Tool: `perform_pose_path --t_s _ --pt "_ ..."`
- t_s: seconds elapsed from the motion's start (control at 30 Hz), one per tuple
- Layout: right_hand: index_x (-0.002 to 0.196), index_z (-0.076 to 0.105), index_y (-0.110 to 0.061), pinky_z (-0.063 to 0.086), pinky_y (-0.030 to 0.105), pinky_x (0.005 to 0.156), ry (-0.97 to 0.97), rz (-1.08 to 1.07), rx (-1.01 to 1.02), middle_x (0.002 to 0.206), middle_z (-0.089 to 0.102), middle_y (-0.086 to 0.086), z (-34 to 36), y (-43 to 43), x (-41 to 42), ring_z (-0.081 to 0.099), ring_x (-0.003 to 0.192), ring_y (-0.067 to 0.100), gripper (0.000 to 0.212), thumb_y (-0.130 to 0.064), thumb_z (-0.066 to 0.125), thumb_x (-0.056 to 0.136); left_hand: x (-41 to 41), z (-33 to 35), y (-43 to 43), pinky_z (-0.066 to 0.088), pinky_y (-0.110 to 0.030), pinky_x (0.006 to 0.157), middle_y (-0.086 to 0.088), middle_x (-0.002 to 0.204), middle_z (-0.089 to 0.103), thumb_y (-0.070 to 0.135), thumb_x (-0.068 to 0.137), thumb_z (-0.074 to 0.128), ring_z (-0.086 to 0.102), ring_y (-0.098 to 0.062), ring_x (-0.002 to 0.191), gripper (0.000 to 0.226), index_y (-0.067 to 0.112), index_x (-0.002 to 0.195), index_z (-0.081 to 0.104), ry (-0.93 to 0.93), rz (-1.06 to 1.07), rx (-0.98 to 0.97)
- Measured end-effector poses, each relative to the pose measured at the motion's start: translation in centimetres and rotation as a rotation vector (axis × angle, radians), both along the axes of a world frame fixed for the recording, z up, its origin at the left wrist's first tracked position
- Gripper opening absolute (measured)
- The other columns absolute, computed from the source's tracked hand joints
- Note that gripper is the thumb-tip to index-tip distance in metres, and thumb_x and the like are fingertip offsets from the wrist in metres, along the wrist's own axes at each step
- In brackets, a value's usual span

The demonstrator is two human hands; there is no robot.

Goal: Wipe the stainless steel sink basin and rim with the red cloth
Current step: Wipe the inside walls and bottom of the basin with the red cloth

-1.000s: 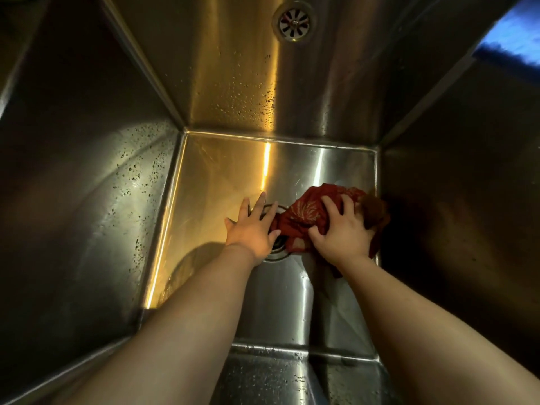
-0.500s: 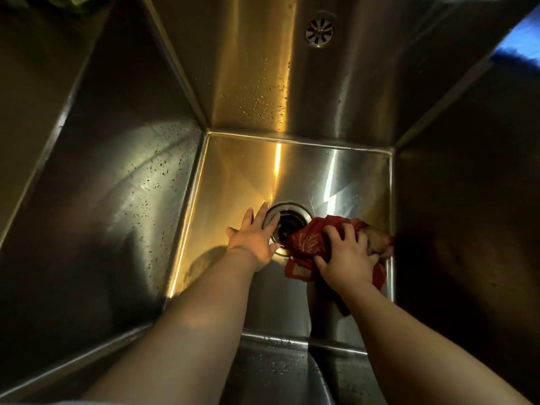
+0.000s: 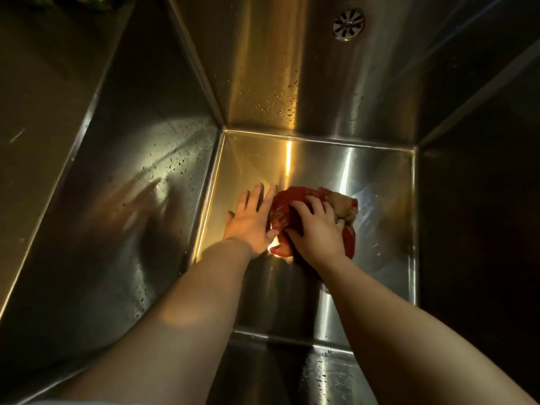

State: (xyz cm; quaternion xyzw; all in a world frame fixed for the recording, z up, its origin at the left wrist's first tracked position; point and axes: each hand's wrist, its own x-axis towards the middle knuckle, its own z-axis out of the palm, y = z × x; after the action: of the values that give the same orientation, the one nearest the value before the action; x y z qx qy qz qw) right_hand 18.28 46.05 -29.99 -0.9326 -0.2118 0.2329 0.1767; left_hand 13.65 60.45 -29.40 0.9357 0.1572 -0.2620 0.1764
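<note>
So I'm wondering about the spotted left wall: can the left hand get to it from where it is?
Probably yes. The left hand lies flat on the basin floor beside the left wall, nothing between them. But the red cloth sits under the right hand.

A brushed stainless steel sink [image 3: 365, 182] gleams under warm light, its smooth floor glossy with bright streaks, its walls duller and speckled with water droplets [image 3: 277, 103]. A soft, crumpled red cloth [image 3: 282, 211], matt with a faint pale print, lies bunched on the metal. A polished, slotted metal overflow cover [image 3: 349, 24] shines on the back wall.
</note>
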Motion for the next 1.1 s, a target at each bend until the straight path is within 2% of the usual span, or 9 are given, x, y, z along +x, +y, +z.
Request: perform_pose_path --t_s 0.13,0.2,0.27,0.43,0.53,0.63,0.73,0.9,1.1 --pt "0.138 0.038 -0.031 0.027 0.054 0.109 0.0 0.09 0.17 0.151 0.028 -0.003 0.2 -1.3 0.7 0.018 0.141 0.023 0.062 -0.049 0.059 0.083 0.1 0.2 0.0 0.01 -0.057 0.115 0.007 0.157 -0.018 0.032 0.088 0.058 -0.013 -0.024 0.146 0.095 0.04 0.146 -0.016 0.022 -0.061 0.006" --pt "0.136 0.044 -0.025 0.035 0.048 0.108 -0.104 0.022 0.214 0.148 0.034 0.0 0.0 -2.7 0.9 0.026 0.138 0.022 0.054 -0.044 0.053 0.086 0.5 0.3 -0.9 0.011 -0.055 0.116 0.008 0.158 -0.015 0.028 0.084 0.059 -0.01 -0.025 0.146 0.096 0.039 0.147 -0.011 -0.01 -0.087 -0.037" --pt "0.136 0.044 -0.022 0.038 0.049 0.105 -0.166 -0.06 0.193 0.147 0.035 0.002 -0.3 -4.2 1.0 0.031 0.136 0.021 0.047 -0.035 0.049 0.091 0.9 0.6 -2.2 0.01 -0.054 0.117 0.01 0.158 -0.012 0.027 0.081 0.058 -0.01 -0.024 0.146 0.094 0.041 0.147 -0.007 -0.038 -0.133 -0.07" --pt "0.145 0.025 -0.033 0.025 0.051 0.113 -0.128 -0.166 0.072 0.156 0.017 0.003 -0.9 -7.0 1.0 0.014 0.144 0.026 0.055 -0.026 0.043 0.094 2.1 0.7 -5.4 0.003 -0.063 0.113 0.009 0.159 -0.009 0.056 0.085 0.048 -0.013 -0.028 0.145 0.078 0.051 0.144 -0.002 -0.081 -0.181 -0.007" --pt "0.149 0.011 -0.03 0.018 0.056 0.112 -0.057 -0.256 -0.036 0.158 0.009 0.001 -1.5 -7.9 1.2 0.005 0.146 0.025 0.059 -0.029 0.038 0.096 2.6 0.1 -6.6 0.007 -0.065 0.11 0.008 0.159 -0.01 0.065 0.079 0.052 -0.016 -0.032 0.144 0.082 0.055 0.143 0.001 -0.039 -0.193 0.019" --pt "0.149 0.01 -0.031 0.016 0.06 0.11 -0.009 -0.224 -0.155 0.158 0.007 -0.001 -2.3 -8.8 1.4 0.003 0.145 0.026 0.058 -0.033 0.036 0.097 2.9 -0.4 -7.0 0.015 -0.066 0.107 0.008 0.159 -0.008 0.061 0.07 0.064 -0.013 -0.033 0.144 0.094 0.057 0.141 0.003 -0.008 -0.157 0.034" --pt "0.147 0.017 -0.031 0.016 0.061 0.11 0.011 -0.198 -0.192 0.158 0.006 -0.001 -2.7 -9.2 1.4 0.003 0.145 0.029 0.053 -0.031 0.036 0.097 3.5 -0.5 -7.0 0.023 -0.064 0.105 0.008 0.158 -0.004 0.056 0.068 0.07 -0.007 -0.035 0.143 0.1 0.056 0.141 0.003 0.017 -0.155 0.057" --pt "0.147 0.019 -0.031 0.016 0.06 0.111 0.007 -0.178 -0.213 0.158 0.004 -0.001 -2.5 -9.2 1.4 0.002 0.145 0.03 0.051 -0.033 0.035 0.098 3.6 -0.1 -6.9 0.032 -0.056 0.103 0.004 0.157 0.002 0.042 0.075 0.071 0.003 -0.036 0.14 0.088 0.048 0.144 0.016 -0.009 -0.143 0.066" --pt "0.148 0.015 -0.031 0.017 0.056 0.111 0.022 -0.154 -0.25 0.159 -0.001 -0.002 -2.2 -9.5 1.2 0.003 0.145 0.028 0.057 -0.046 0.036 0.097 2.0 0.8 -5.5 0.031 -0.057 0.104 0.003 0.154 0.012 0.038 0.077 0.068 0.011 -0.036 0.137 0.075 0.043 0.14 0.029 0.003 -0.128 0.049"
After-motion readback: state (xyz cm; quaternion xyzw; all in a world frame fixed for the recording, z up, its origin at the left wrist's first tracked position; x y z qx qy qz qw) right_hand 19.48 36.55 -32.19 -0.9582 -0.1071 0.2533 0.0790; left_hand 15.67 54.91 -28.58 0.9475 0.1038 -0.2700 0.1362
